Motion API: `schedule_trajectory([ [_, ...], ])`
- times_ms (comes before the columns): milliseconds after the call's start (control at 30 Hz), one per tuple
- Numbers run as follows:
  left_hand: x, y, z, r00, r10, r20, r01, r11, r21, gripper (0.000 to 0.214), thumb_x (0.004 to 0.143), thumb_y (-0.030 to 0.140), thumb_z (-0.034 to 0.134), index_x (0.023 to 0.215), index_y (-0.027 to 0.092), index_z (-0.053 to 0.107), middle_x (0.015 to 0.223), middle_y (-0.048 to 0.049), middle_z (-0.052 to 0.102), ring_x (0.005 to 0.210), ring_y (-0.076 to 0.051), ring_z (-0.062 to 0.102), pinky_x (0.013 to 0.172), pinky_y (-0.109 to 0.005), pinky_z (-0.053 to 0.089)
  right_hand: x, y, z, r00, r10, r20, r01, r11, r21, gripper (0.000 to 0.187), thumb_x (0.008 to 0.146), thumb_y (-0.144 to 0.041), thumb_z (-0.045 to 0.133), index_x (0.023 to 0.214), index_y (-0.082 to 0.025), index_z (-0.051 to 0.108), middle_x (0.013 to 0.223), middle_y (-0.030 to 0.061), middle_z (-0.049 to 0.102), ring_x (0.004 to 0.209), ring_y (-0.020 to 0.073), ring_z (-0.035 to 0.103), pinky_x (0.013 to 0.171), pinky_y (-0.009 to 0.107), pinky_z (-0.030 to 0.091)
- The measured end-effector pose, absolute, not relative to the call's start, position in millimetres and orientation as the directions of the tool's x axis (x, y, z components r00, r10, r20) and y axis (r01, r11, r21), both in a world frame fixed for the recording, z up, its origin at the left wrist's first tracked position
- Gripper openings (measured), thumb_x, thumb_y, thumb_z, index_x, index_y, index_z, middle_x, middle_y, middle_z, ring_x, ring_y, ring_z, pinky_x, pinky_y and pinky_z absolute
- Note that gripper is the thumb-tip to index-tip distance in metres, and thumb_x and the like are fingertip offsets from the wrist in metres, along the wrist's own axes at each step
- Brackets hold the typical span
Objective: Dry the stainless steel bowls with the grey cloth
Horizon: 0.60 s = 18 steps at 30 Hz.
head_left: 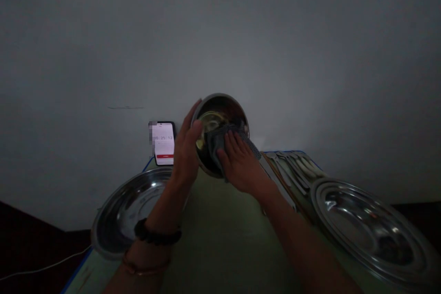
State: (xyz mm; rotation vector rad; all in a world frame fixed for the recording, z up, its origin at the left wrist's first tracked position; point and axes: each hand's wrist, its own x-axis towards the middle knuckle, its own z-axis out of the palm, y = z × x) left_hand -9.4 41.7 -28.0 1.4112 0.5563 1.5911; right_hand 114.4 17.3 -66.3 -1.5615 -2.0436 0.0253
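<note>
My left hand (188, 147) grips a shiny metal bowl (220, 97) by its left side, thumb over the rim. The bowl is tilted up, its hollow facing me, above the far part of the table. Inside it, my right hand (237, 158) presses a grey cloth (215, 142) against the lower right of the inner wall. The fingers lie together over the cloth, which hangs past the rim on the right. Part of the bowl's inside is hidden by the cloth and hand.
A large metal basin (117, 202) stands on the table (220, 239) at left. Behind it a phone (164, 142) leans on the wall. Several spoons and other cutlery (292, 170) lie at right, near stacked metal basins (365, 229). A white cable (44, 267) runs at lower left.
</note>
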Motion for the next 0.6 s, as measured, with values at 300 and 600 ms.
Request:
schedule_trajectory([
  [300,13.8,44.9,-42.6,0.153,0.833,0.532,-0.295,-0.475,0.829,0.042,0.090,0.041,0.045,0.126,0.024,0.058,0.142,-0.0002,0.051,0.137,-0.021,0.037,0.116,-0.038,0.022,115.6,22.4,-57.3,-0.314,0.841,0.441,0.742,0.507,-0.438,0.059,0.098,-0.033,0.017,0.147,0.000,0.015,0.157,0.0190,0.008,0.144,0.0232,-0.009,0.118,0.051,0.010],
  [600,-10.7,55.3,-34.4,-0.115,0.872,0.477,-0.402,-0.479,0.780,0.032,0.086,0.043,0.055,0.107,0.024,0.070,0.119,0.0038,0.068,0.128,-0.022,0.048,0.112,-0.034,0.031,110.9,0.1,-32.1,-0.593,0.703,0.393,0.471,0.699,-0.539,0.050,0.095,-0.040,0.038,0.134,-0.009,0.042,0.135,0.0150,0.054,0.126,0.0215,0.050,0.106,0.037,0.041],
])
